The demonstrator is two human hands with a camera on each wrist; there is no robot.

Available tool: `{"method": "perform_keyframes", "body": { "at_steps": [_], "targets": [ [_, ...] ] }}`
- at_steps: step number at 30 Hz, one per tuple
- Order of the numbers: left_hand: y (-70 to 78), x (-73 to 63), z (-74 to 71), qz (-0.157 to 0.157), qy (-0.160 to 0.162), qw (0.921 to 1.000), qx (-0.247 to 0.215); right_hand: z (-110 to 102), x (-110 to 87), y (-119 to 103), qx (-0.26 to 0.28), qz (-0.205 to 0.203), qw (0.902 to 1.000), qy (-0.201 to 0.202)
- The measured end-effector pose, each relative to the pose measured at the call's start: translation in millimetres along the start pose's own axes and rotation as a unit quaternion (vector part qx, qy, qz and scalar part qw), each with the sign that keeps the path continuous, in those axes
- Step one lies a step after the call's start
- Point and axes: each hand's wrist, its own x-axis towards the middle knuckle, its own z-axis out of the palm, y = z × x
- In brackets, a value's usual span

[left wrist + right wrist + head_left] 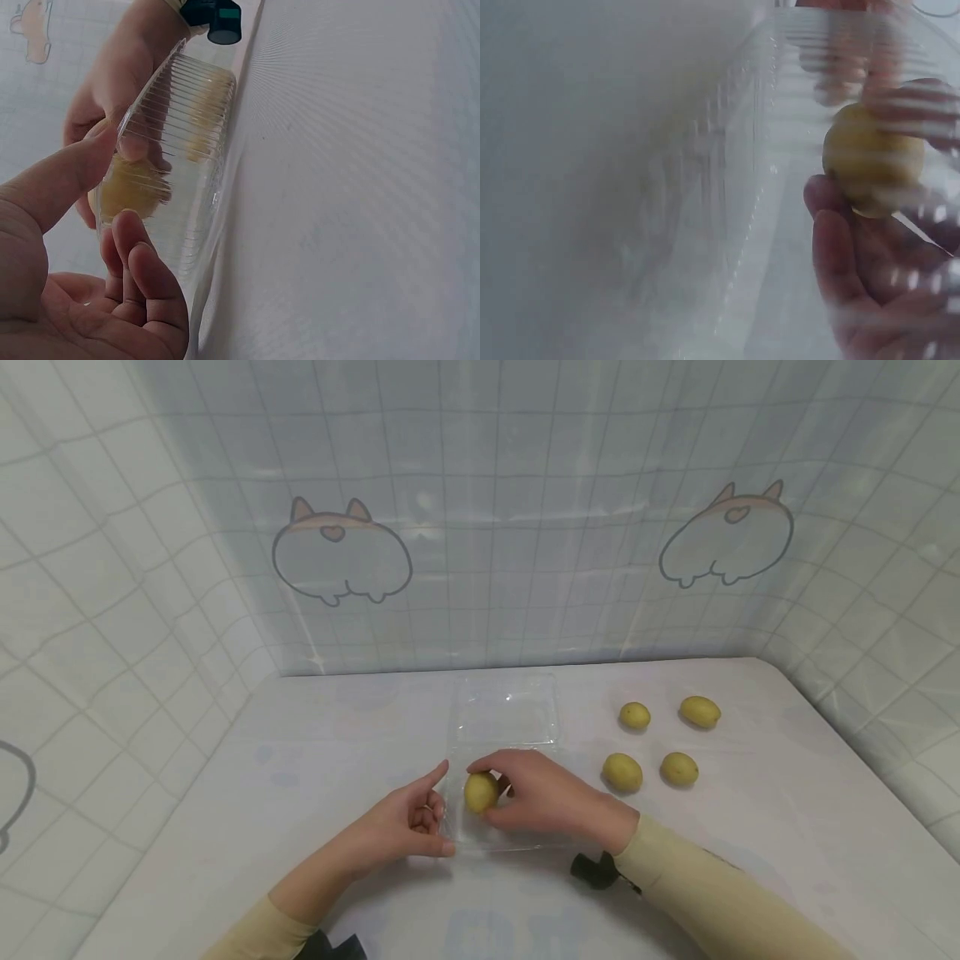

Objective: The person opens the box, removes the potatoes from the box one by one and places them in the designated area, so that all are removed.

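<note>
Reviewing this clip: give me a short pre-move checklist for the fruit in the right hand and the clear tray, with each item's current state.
1. Right hand has a firm pinch on the fruit: ok, fingers and thumb curl round it.
2. Fruit is over the tray: ok, it sits above the near end.
3. Left hand steadies the tray: ok, thumb and fingers are at its left rim.
4. Fruit already rests on the tray floor: cannot tell, the ribbed plastic blurs the contact.
5. Far end of tray is free: ok, nothing lies there.
6. Other four fruits stay out of the way: ok, they lie apart on the table, right of the tray.
</note>
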Motion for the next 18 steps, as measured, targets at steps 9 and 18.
{"method": "perform_keyframes", "body": {
  "at_steps": [9,18],
  "targets": [
    [-0.4,0.7,0.2,-0.005,0.004,0.9999,0.008,-11.5,-9.1,7.6,0.009,0.021,0.9996,0.016],
    [1.2,0.3,-0.2,-0.006,0.007,0.9999,0.012,-23.5,-19.5,15.6,0.014,0.018,0.9983,0.053]
  ]
}}
